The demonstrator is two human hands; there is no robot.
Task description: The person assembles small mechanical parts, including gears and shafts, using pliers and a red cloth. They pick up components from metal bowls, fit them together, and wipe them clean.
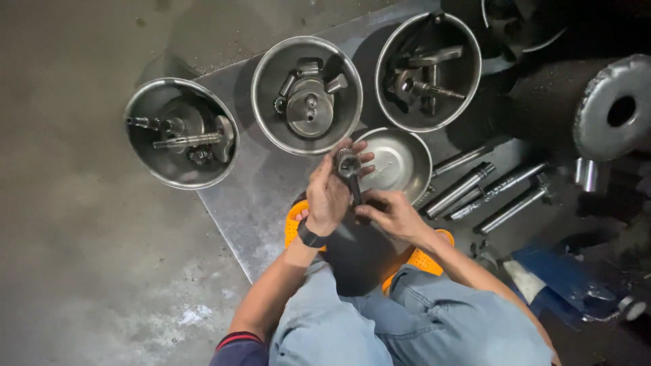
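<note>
My left hand (327, 193) grips a small metal gear shaft (350, 168) near its toothed head, holding it upright above my knees. My right hand (390, 213) pinches the lower end of the same shaft. A black band sits on my left wrist. Just behind the hands lies a small empty steel bowl (400, 159). I sit over an orange perforated stool (296, 227) in light blue jeans.
Three larger steel bowls (180, 132) (306, 95) (428, 71) hold metal engine parts on a grey metal sheet (237, 196). Several steel rods and sockets (475, 186) lie at right, by a heavy round disc (614, 108) and a blue tool (563, 278).
</note>
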